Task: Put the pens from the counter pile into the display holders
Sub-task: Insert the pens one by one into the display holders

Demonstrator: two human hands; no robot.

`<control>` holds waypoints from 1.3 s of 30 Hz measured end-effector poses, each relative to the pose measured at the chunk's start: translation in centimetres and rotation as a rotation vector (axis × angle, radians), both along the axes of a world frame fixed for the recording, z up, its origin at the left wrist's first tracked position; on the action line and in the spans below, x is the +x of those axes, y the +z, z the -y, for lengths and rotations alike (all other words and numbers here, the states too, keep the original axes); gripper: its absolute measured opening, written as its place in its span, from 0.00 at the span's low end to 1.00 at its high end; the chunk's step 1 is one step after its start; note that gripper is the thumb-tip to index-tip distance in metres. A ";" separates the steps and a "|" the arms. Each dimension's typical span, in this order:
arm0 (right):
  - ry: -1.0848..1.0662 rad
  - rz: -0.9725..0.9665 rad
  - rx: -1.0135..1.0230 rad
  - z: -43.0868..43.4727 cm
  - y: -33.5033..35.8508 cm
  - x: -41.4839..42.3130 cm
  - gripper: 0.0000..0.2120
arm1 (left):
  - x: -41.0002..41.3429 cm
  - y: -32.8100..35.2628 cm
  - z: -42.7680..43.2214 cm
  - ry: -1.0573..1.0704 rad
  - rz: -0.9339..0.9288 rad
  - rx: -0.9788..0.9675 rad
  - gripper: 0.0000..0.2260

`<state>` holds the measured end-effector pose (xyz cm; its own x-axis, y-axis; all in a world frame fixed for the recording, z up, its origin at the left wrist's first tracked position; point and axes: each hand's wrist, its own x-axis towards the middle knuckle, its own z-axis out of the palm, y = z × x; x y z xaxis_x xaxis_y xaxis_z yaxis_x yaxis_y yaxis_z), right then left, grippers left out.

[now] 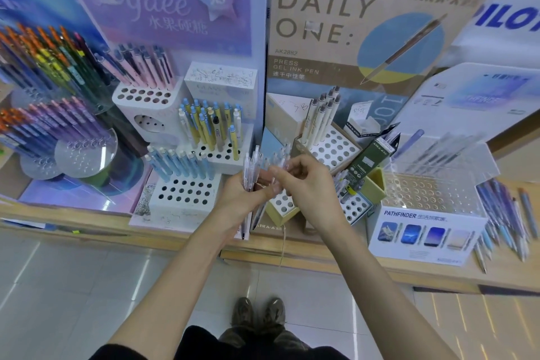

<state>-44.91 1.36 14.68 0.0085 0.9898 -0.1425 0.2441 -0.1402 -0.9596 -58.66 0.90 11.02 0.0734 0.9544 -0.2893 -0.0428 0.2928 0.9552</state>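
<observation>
My left hand [242, 193] grips a bundle of clear pens [252, 164] upright in front of the displays. My right hand [304, 181] meets it from the right, its fingers pinching one pen in the bundle. Directly beneath the hands sits a small yellow-walled holder [282, 207] with a white hole grid. A pile of blue and purple pens [508, 213] lies on the counter at the far right. A clear acrylic holder [429, 193] with many holes stands to the right of my hands.
White hole-grid holders [187, 193] with blue and yellow pens stand to the left, round acrylic stands [84, 152] with coloured pens further left. A holder with cream pens [333, 149] and a green box [371, 155] are behind my hands. The wooden counter edge [321, 260] runs below.
</observation>
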 end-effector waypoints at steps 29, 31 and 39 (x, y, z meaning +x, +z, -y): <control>0.075 0.498 0.272 -3.4 -3.4 2.2 0.11 | -1.4 0.1 0.7 0.091 0.151 0.000 0.12; 0.080 0.542 0.266 -4.0 -3.5 1.9 0.10 | -1.4 -0.1 0.8 0.096 0.149 -0.009 0.11; 0.086 0.548 0.164 -4.3 -3.6 2.0 0.09 | -0.5 0.4 1.0 0.104 0.240 -0.099 0.08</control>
<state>-42.90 5.62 11.09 -0.0441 0.9989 0.0156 0.7156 0.0425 -0.6972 -59.21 -0.07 11.41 0.0542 0.9284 -0.3677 -0.2990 0.3664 0.8811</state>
